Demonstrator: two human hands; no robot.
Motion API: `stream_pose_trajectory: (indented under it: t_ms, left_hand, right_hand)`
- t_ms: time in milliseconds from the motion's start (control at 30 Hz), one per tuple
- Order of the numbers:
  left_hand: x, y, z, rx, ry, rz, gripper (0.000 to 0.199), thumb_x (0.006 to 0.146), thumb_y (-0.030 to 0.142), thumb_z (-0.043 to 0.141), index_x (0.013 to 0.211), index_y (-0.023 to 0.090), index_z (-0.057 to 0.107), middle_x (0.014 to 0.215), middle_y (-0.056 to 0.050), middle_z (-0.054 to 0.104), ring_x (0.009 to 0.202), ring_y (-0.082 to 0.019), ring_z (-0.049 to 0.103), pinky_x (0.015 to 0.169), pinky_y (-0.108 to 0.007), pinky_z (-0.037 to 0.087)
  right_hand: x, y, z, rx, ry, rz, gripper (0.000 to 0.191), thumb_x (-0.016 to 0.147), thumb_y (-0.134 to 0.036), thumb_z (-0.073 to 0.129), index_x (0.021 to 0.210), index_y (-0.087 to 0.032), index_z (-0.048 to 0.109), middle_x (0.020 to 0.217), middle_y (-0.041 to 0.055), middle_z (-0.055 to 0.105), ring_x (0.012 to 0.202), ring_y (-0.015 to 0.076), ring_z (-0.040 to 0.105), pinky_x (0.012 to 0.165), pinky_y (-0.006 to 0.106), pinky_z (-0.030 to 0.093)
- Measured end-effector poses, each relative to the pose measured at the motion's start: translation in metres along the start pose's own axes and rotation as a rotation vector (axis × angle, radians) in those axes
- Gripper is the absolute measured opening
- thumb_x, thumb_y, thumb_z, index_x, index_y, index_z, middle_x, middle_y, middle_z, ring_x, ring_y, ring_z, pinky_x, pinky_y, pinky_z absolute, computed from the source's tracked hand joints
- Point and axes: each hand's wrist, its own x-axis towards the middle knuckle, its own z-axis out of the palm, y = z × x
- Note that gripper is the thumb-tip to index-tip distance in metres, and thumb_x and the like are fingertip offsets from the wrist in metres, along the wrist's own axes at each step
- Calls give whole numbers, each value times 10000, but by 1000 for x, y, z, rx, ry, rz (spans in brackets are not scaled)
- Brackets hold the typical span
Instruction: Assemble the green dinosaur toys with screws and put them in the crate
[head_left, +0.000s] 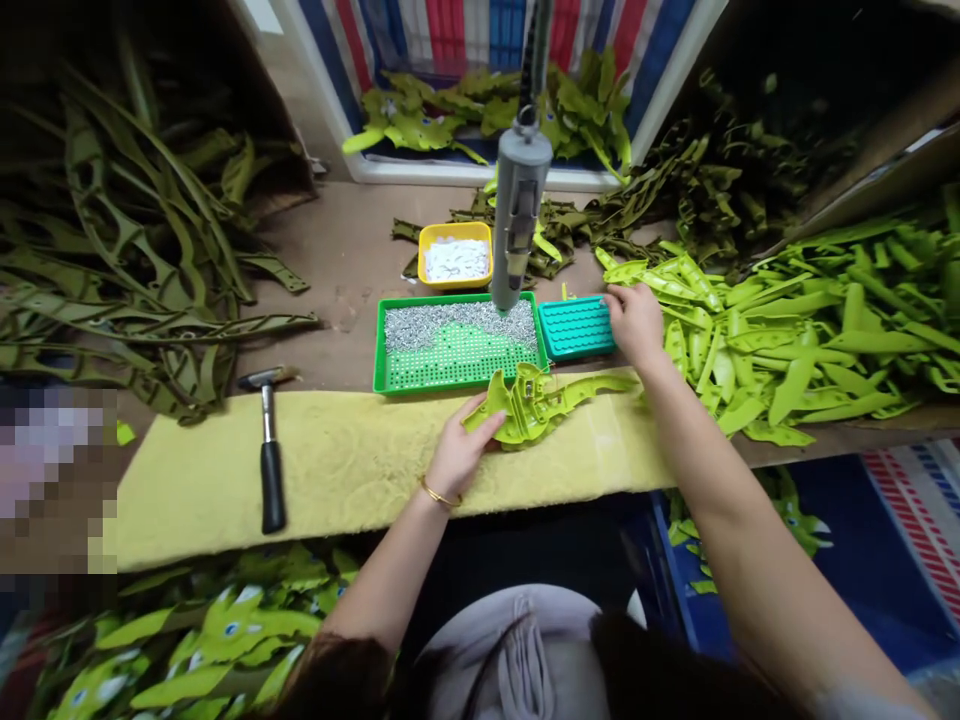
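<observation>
The left hand [459,450] is laid on a lime-green moulded plastic part [536,412], with the fingers extended and not pinching. The part rests on a yellow fleecy pad [337,480] along the front of the tabletop [337,270], and one end lies close to a green tray [450,297]. The right hand [636,322] is curled at the edge of a heap of bright green plastic parts [810,330], just beside a teal perforated block [576,328]. Whether a piece is being pinched there cannot be told from the head view.

Silver fasteners [457,325] are spread across the green tray, and a grey suspended electric screwdriver [520,210] is hung with its tip at the tray's far edge. If that tray is caught by the end of the moulded part or by a forearm, it could be shifted and the fasteners spilt. The teal block sits against the tray, so a push on the block could be passed on to it. The hanging screwdriver could be set swinging by a careless reach. As only one open hand is placed on the moulded part and the pad is soft, the part could also slip or rock under pressure.
</observation>
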Motion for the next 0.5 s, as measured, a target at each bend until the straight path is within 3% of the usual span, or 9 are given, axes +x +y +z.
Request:
stream_pose_trajectory:
  t_ms: [100, 200, 300, 367, 500]
  left_hand:
    - [0, 1, 0, -11, 0, -20, 655, 608, 357, 865, 1173, 157, 602, 1072, -105, 736, 907, -248, 720, 803, -382, 612]
    - [0, 2, 1, -2, 4, -37, 671, 614, 360, 862, 1195, 161, 592, 1043, -104, 742, 878, -253, 724, 745, -382, 624]
    - [0, 4, 3, -11, 13, -31, 669, 604, 358, 865, 1181, 150, 598, 1049, -111, 739, 864, -251, 724, 736, -376, 623]
    - [0, 4, 4, -20, 14, -26, 657, 595, 351, 870, 1159, 139, 607, 1048, -112, 738, 851, -242, 723, 725, -357, 619]
    - [1, 3, 5, -38, 13, -18, 651, 599, 334, 868, 1162, 139, 607, 1037, -106, 740, 849, -230, 717, 707, -336, 616]
  right_hand:
    - [22, 16, 8, -83, -111, 3, 339, 881, -301, 468, 1020, -131, 727, 991, 141, 634, 911, 252, 571, 855, 401, 473]
    - [13, 7, 4, -75, -103, -12, 283, 871, -265, 486, 984, -146, 717, 996, 135, 651, 921, 252, 580, 850, 393, 471]
    - [-18, -18, -12, 71, -73, -64, 225, 879, -258, 507, 968, -155, 686, 948, 102, 675, 829, 204, 599, 816, 363, 490]
    - [-46, -39, -19, 246, -121, -191, 192, 893, -292, 530, 935, -176, 678, 910, 73, 679, 794, 174, 607, 782, 336, 507]
    - [-94, -65, -9, 352, -196, -456, 182, 910, -292, 543, 883, -204, 700, 914, 75, 655, 867, 175, 606, 783, 336, 519]
